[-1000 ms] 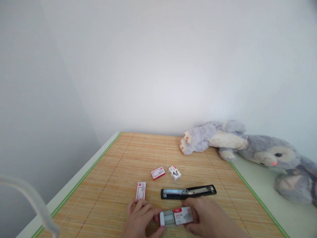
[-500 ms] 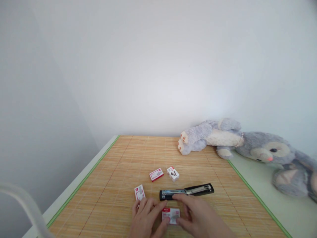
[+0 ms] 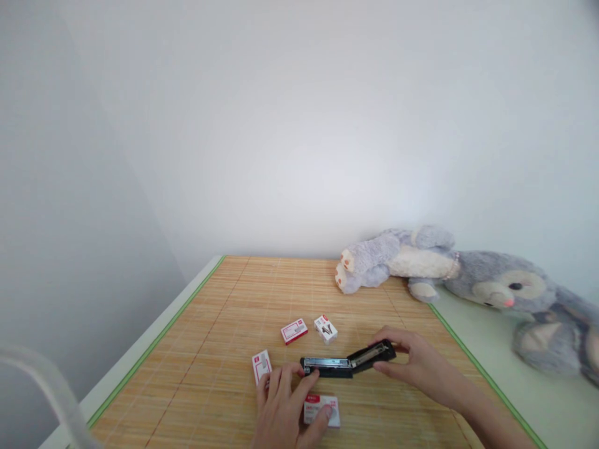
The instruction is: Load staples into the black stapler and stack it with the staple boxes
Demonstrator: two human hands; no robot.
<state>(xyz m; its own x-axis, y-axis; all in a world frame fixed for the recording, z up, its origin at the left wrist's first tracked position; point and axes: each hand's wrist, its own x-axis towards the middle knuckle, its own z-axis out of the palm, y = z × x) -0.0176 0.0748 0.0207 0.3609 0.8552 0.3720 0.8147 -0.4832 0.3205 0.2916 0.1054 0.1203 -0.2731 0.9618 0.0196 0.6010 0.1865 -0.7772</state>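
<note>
A black stapler (image 3: 327, 368) lies folded open on the bamboo mat, its metal staple channel showing. My right hand (image 3: 407, 358) pinches its right-hand half, fingers behind and thumb in front, and that half tilts up. At the stapler's left end, the fingertips of my left hand (image 3: 283, 405) rest against it, fingers spread. Below, my left thumb lies over a red-and-white staple box (image 3: 314, 408), partly covering it. A second small white box with a red border (image 3: 262, 366) lies beside my left fingers, its lower end partly hidden.
Behind the stapler lie a white-and-red box (image 3: 294, 331) and a small white box with a dark picture (image 3: 326, 328). A grey plush toy (image 3: 421, 262) stretches along the mat's back right. A pale curved tube (image 3: 51, 386) crosses the lower left. The green-edged bamboo mat (image 3: 210, 399) covers the table.
My right hand has left the staple box, moved right and taken hold of the stapler's right half, which has swung upward. My left thumb has slid further over the box.
</note>
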